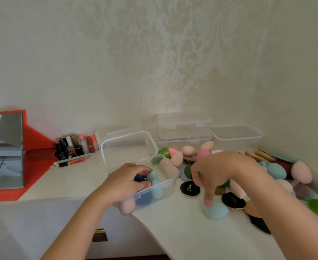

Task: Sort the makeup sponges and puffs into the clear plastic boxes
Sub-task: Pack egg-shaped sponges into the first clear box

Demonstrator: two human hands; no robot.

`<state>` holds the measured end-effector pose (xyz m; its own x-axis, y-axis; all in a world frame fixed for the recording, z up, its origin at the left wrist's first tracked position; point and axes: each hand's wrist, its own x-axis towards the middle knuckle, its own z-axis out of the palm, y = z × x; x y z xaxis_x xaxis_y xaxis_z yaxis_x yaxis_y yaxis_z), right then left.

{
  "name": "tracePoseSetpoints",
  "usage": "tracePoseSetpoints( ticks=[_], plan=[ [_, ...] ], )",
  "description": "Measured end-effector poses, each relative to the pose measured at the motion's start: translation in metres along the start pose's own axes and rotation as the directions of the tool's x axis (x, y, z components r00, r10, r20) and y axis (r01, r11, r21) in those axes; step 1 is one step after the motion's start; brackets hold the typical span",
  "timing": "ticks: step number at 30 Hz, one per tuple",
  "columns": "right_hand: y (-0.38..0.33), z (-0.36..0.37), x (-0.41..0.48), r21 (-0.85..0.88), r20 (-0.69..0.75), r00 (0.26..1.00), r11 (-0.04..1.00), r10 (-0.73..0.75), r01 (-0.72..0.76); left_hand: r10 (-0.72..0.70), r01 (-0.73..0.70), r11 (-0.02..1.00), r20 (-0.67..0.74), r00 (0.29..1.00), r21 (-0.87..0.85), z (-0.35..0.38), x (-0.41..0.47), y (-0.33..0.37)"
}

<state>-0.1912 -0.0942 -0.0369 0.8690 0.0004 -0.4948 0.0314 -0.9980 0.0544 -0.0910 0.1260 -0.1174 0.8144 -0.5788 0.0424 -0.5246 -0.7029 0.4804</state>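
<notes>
Sponges [188,152]: heaped loose on tabletop [173,231] right of near box [165,186], close for short reach
Left fingers [143,168]: curled inside near box at dark blue sponge [139,178]; gripping or letting go, cannot tell
Right fingers [208,197]: loose, spread downward, one tip on teal sponge [215,211], likely next pick
Black puffs [190,188]: flat beside it, unsorted; back box [237,136] empty, probably theirs

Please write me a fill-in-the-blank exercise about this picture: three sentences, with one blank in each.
1. The left hand reaches into a clear ____ with sponges inside.
2. The right hand touches a light blue ____ on the table.
3. The mirror at the left has a ____ frame.
Missing words: box; sponge; red.
</notes>
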Motion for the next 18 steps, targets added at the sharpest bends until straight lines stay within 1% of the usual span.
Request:
tracePoseSetpoints(
  ticks=[2, 4, 8, 10, 11, 13, 15, 16, 17, 18],
  plan=[
    [-0.002, 0.008, -0.003, -0.087, 0.044, 0.998, 0.996, 0.036, -0.032, 0.002, -0.002, 1.000, 0.001, 1.000, 0.001, 0.000, 0.001, 0.000],
    [-0.003, 0.015, -0.002, -0.094, 0.055, 0.997, 0.995, 0.052, -0.046, 0.002, -0.002, 1.000, 0.000, 1.000, 0.009, 0.000, 0.001, 0.000],
    [-0.003, 0.016, 0.003, 0.007, 0.071, 0.997, 1.000, 0.004, -0.004, -0.003, 0.003, 1.000, -0.002, 1.000, 0.021, 0.000, 0.000, 0.001],
    [0.001, 0.008, 0.002, 0.055, 0.039, 0.999, 0.998, -0.037, 0.035, -0.005, 0.005, 1.000, -0.001, 1.000, 0.022, -0.001, -0.001, 0.002],
    [0.005, 0.004, 0.001, 0.088, 0.002, 0.999, 0.995, -0.052, 0.051, -0.008, 0.008, 1.000, -0.001, 1.000, 0.022, -0.001, -0.001, 0.003],
    [0.011, -0.005, -0.001, 0.211, -0.099, 0.994, 0.975, -0.048, 0.068, -0.012, 0.012, 1.000, -0.002, 1.000, 0.029, -0.001, -0.001, 0.003],
    [0.011, -0.014, -0.003, 0.351, -0.245, 0.969, 0.929, -0.030, 0.117, -0.013, 0.014, 0.999, -0.006, 1.000, 0.035, 0.000, -0.002, 0.003],
    [0.007, -0.017, 0.000, 0.419, -0.345, 0.938, 0.889, -0.031, 0.183, -0.014, 0.015, 0.999, -0.009, 1.000, 0.037, 0.000, -0.002, 0.003],
    [0.001, -0.019, 0.005, 0.466, -0.462, 0.886, 0.839, -0.042, 0.282, -0.015, 0.015, 0.999, -0.010, 1.000, 0.040, -0.001, -0.002, 0.004],
    [-0.008, -0.020, 0.011, 0.456, -0.583, 0.810, 0.802, -0.060, 0.387, -0.013, 0.014, 0.999, -0.014, 1.000, 0.043, -0.001, -0.003, 0.004]
  ],
)
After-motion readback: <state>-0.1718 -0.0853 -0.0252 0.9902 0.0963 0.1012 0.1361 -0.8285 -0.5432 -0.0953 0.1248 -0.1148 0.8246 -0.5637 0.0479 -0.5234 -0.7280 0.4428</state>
